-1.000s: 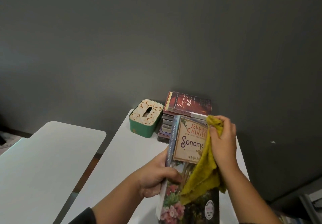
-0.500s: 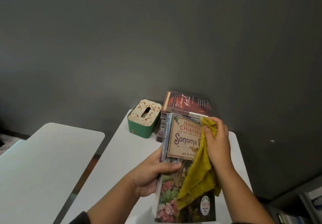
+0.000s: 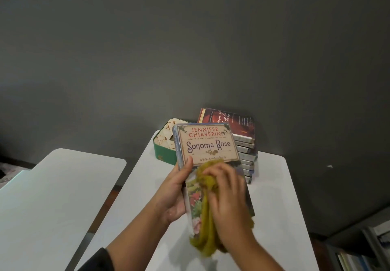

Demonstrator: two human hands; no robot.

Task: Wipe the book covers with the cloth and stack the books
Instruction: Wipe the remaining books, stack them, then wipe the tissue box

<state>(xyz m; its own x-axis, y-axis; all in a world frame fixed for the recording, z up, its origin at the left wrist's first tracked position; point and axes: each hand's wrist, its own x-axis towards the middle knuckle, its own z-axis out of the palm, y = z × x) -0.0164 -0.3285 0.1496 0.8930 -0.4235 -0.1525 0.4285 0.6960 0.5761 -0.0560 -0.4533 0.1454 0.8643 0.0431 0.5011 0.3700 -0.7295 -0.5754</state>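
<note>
My left hand [image 3: 176, 190] grips the spine edge of a book [image 3: 207, 144] titled "Sonoma Rose", held tilted above the white table [image 3: 274, 207], thumb on the cover. My right hand [image 3: 226, 199] holds a mustard-yellow cloth [image 3: 207, 235] against the lower half of the cover; the cloth hangs below the book's bottom edge. Behind the held book, a stack of several books [image 3: 245, 150] stands on the table by the wall, a dark red book [image 3: 230, 120] on top.
A green tissue box [image 3: 163, 148] with a patterned cream lid sits left of the stack, partly hidden by the held book. A second white table [image 3: 52, 197] lies to the left across a gap. A dark grey wall rises behind. Shelving shows at the lower right.
My right hand has dragged the cloth from the top right corner of the cover down to its lower half, uncovering the whole title. The book has shifted slightly left.
</note>
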